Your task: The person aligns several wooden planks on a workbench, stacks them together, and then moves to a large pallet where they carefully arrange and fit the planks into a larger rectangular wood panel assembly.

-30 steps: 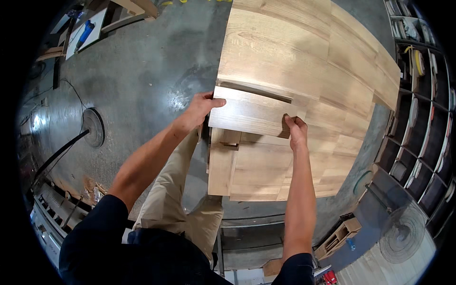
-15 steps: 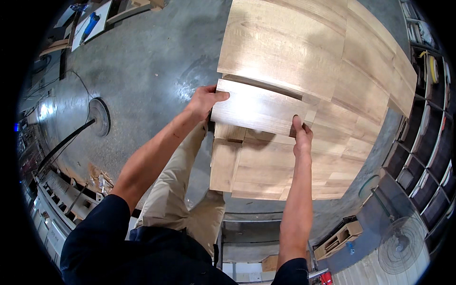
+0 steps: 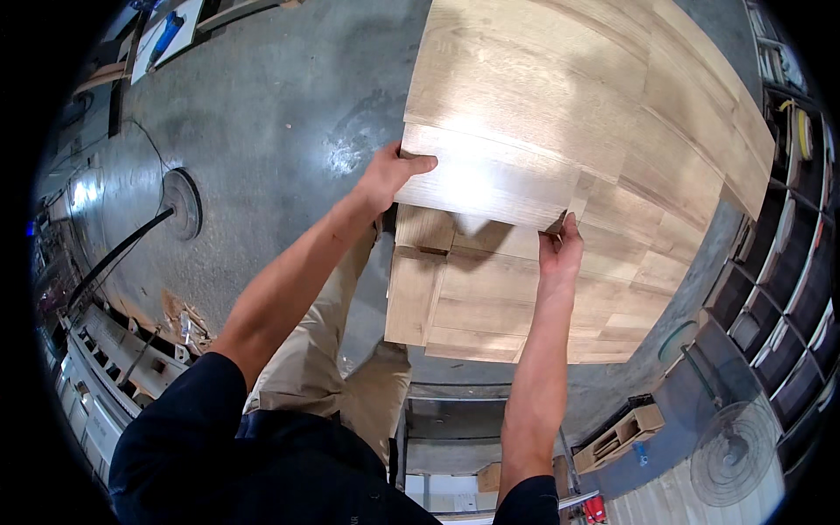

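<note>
A light wood-look plank lies between my two hands, its glossy face up and catching the light. My left hand grips its left end, thumb on top and fingers beneath. At the near right corner my right hand pinches the edge, fingertips partly hidden. Matching wood-look boards spread beyond the plank, and its far edge lies along theirs. Nearer to me, more boards sit under and in front of it, with the plank's shadow on them; its near edge appears slightly raised.
Grey concrete floor stretches to the left, where a fan with a round base stands. A blue power tool rests on a white board at far left. Shelving lines the right side, with a wire-caged fan nearby.
Both hands have moved the plank a little away from me, closing the dark gap along its far edge. My right hand has shifted slightly right and its fingers have turned.
</note>
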`<state>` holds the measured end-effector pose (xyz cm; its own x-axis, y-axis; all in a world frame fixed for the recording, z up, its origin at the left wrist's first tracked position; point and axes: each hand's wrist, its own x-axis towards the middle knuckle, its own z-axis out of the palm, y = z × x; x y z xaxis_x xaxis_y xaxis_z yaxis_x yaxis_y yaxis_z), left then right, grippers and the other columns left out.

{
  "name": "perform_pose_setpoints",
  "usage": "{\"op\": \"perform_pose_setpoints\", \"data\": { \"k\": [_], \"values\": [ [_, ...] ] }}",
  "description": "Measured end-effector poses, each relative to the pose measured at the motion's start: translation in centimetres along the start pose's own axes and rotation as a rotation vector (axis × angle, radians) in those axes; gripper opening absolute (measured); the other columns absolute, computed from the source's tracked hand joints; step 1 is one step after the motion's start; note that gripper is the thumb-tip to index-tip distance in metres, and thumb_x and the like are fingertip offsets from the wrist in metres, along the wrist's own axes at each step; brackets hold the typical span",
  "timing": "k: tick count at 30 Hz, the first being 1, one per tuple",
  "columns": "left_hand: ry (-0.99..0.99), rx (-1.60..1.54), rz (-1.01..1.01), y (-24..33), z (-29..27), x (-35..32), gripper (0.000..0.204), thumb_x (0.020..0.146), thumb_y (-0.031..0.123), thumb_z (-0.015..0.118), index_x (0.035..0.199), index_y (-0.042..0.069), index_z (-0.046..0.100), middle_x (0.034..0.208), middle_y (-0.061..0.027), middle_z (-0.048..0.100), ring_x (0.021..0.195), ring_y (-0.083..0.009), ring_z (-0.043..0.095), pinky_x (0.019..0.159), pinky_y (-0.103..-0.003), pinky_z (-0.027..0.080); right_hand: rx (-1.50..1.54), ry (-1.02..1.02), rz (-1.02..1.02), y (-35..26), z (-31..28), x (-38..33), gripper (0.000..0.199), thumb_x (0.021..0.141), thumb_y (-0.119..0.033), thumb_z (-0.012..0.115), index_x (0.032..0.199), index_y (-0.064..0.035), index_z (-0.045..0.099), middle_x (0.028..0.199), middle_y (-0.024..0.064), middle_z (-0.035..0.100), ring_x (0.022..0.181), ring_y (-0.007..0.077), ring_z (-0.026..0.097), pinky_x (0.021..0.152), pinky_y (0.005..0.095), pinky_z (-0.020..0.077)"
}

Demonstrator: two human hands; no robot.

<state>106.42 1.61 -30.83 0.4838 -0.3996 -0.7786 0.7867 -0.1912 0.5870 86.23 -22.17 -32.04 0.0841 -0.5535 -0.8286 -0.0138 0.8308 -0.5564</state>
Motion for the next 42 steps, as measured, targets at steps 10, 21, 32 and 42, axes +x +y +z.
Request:
{"op": "perform_pose_setpoints", "data": {
  "k": [10,21,32,42],
  "values": [
    [0.013,-0.043,0.03,0.1,0.6,0.0,0.044,0.076,0.011,0.074,0.113,-0.005,0.056,0.105,-0.0116,0.063,0.094,-0.0194,0.06,0.085,-0.031,0.047,-0.642,-0.063,-0.158,-1.0,-1.2,2.6,0.078,0.077,-0.042,0.074,0.126,0.0095,0.041,0.118,0.0142,0.056,0.114,0.0219,0.048,0.101,0.0333,0.0329],
    [0.148,-0.077,0.033,1.8,0.3,-3.1,0.066,0.076,0.022,0.075,0.127,-0.005,0.043,0.112,-0.013,0.058,0.106,-0.0218,0.053,0.09,-0.032,0.042,-0.403,-0.299,-0.136,-0.9,0.0,1.1,0.035,0.089,-0.032,0.063,0.115,-0.0096,0.059,0.106,-0.0028,0.06,0.091,0.0073,0.052,0.081,0.0245,0.0396],
    [0.164,-1.027,-0.263,-6.7,2.4,-3.4,0.025,0.08,0.014,0.071,0.103,0.011,0.061,0.095,0.0004,0.059,0.088,-0.0138,0.052,0.09,-0.033,0.036,0.323,-0.105,0.274,3.8,3.5,-3.6,0.065,0.084,-0.036,0.065,0.133,-0.0042,0.037,0.14,0.0113,0.037,0.131,0.031,0.032,0.11,0.0526,0.025],
    [0.299,-0.205,0.184,-6.2,0.6,-3.1,0.054,0.083,0.024,0.066,0.127,0.001,0.045,0.117,-0.0109,0.057,0.108,-0.0199,0.053,0.091,-0.034,0.042,-0.583,0.172,-0.291,1.1,1.3,-0.7,0.035,0.086,-0.039,0.064,0.103,-0.0086,0.059,0.089,-0.0005,0.061,0.085,0.0145,0.054,0.081,0.0388,0.0399]
  ]
}}
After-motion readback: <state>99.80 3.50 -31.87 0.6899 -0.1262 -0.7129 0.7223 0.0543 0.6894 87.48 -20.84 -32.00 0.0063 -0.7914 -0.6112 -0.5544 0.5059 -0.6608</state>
